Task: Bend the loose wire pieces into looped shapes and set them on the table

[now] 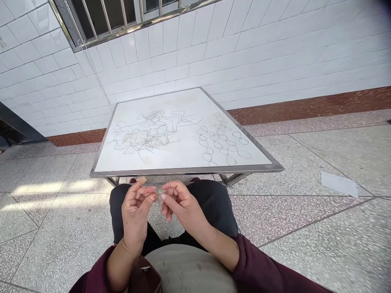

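Above the lap, short of the table [183, 169], in the head view, the left hand [136, 213] and right hand [185, 205] face each other; the thumb and fingertips of each pinch a thin wire [158, 198] between them, its exact shape too fine to tell; beyond, on the white tabletop, bent wires [149, 140] lie tangled at left; looped wires [224, 148] lie at right, apart from the tangle.

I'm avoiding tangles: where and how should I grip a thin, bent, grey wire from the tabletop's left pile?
Probably pinch a loose end at the right fringe of the grey wire pile, from above: wires spread sparsely there but cross densely mid-pile.
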A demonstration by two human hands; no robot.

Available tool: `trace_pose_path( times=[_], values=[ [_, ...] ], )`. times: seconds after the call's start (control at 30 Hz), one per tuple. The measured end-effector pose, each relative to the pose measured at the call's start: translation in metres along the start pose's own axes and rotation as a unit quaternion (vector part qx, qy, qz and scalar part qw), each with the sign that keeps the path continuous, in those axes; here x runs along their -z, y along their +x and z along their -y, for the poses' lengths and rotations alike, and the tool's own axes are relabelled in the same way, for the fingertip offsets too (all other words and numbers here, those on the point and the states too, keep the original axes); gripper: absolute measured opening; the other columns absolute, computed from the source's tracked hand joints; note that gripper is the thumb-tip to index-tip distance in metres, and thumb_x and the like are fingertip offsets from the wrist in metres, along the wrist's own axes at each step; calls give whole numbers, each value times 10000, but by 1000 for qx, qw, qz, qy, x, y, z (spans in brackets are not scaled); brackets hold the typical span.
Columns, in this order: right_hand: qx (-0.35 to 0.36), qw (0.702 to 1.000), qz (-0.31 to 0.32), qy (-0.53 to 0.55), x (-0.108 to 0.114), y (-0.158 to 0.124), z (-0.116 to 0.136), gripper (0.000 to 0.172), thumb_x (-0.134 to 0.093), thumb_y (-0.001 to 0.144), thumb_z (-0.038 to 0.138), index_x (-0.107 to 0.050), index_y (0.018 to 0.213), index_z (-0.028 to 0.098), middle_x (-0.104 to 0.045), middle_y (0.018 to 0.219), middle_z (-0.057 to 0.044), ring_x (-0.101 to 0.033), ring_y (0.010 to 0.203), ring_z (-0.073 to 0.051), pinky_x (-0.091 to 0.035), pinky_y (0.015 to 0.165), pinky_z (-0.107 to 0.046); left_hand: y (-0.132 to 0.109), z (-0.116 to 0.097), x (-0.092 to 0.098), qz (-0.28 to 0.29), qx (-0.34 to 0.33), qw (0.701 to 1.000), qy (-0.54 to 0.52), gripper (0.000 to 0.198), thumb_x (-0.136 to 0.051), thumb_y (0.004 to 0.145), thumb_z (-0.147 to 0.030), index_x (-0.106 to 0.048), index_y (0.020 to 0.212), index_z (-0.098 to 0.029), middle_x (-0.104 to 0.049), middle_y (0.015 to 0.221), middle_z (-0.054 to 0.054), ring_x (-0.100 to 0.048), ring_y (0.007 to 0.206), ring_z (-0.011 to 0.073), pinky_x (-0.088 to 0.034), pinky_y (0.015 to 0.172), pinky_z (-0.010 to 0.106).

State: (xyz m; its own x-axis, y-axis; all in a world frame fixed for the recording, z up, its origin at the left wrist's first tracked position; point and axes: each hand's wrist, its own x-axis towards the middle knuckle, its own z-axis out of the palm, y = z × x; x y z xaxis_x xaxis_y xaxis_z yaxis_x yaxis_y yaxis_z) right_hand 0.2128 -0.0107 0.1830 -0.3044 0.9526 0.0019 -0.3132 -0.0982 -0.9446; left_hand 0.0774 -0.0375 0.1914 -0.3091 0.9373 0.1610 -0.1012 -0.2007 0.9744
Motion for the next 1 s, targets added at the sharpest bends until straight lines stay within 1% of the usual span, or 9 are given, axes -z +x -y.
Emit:
trace_pose_path(
  times=[0.13, 0.3, 0.4, 0.53, 0.63, 0.73, 0.87, 0.93, 1.0],
  values=[
    [7, 999, -16, -28, 0, 0, -5, 359, -706, 828, 445, -487, 1026, 241, -558, 678, 78, -631, 494, -118, -531, 397, -227, 0, -1, -2, 12, 28, 999, -36, 451, -764, 789, -260, -615, 1214, -235, -760, 935, 29, -711, 827, 140, -578, 763, 279],
    [28, 996, -10, -90, 1, -2, -6, 332, -673, 860, 432, -490, 1068, 249, -533, 663, 80, -631, 485, -125, -536, 412, -237, -2, -1, -4, 11, 39, 999, -24, 431, -753, 797, -275, -617, 1203, -226, -749, 880, 15, -703, 814, 141, -572, 764, 284],
    [57, 987, -4, -148, 3, -4, -4, 268, -549, 947, 441, -526, 1123, 240, -582, 704, 38, -608, 483, -118, -537, 452, -258, -1, -2, -4, 1, 55, 998, -31, 429, -746, 803, -298, -614, 1204, -221, -724, 838, 3, -688, 767, 132, -568, 756, 290],
    [107, 969, -14, -220, 8, -3, 0, 321, -423, 1013, 392, -570, 1257, 245, -593, 770, 4, -590, 488, -113, -559, 548, -304, -1, -6, -6, -5, 95, 994, -59, 436, -751, 801, -311, -611, 1204, -218, -682, 818, -14, -679, 729, 121, -554, 782, 301],
    [142, 953, -11, -269, 11, -2, 2, 350, -440, 1011, 321, -549, 1341, 272, -602, 786, 5, -589, 493, -113, -573, 626, -329, -1, -10, -8, -5, 115, 990, -75, 445, -752, 800, -307, -607, 1212, -220, -659, 814, -21, -665, 698, 112, -540, 751, 285],
    [180, 928, -12, -327, 12, -1, 2, 389, -435, 1010, 267, -525, 1387, 297, -592, 813, -6, -583, 534, -121, -581, 688, -343, -2, -12, -9, 0, 119, 989, -82, 458, -761, 783, -304, -611, 1208, -219, -651, 808, -23, -652, 679, 110, -532, 736, 284],
    [222, 884, 10, -412, 13, 0, -1, 450, -363, 1023, 228, -463, 1455, 304, -545, 882, -41, -564, 604, -140, -575, 631, -317, -2, -14, -8, -3, 123, 990, -71, 436, -761, 776, -297, -629, 1181, -205, -656, 782, -17, -644, 667, 107, -503, 673, 251],
    [245, 861, 19, -445, 14, 0, -3, 469, -339, 1020, 194, -459, 1461, 298, -525, 867, -41, -547, 622, -146, -564, 593, -297, -1, -14, -7, -7, 123, 990, -69, 430, -756, 781, -293, -628, 1181, -200, -659, 766, -14, -642, 657, 108, -474, 613, 228],
    [264, 847, 19, -462, 15, 0, -5, 466, -351, 1014, 176, -476, 1449, 287, -531, 848, -40, -546, 643, -154, -563, 595, -291, 0, -14, -5, -6, 122, 989, -77, 439, -762, 774, -290, -623, 1179, -193, -666, 753, -11, -641, 648, 112, -454, 573, 219]
  ],
)
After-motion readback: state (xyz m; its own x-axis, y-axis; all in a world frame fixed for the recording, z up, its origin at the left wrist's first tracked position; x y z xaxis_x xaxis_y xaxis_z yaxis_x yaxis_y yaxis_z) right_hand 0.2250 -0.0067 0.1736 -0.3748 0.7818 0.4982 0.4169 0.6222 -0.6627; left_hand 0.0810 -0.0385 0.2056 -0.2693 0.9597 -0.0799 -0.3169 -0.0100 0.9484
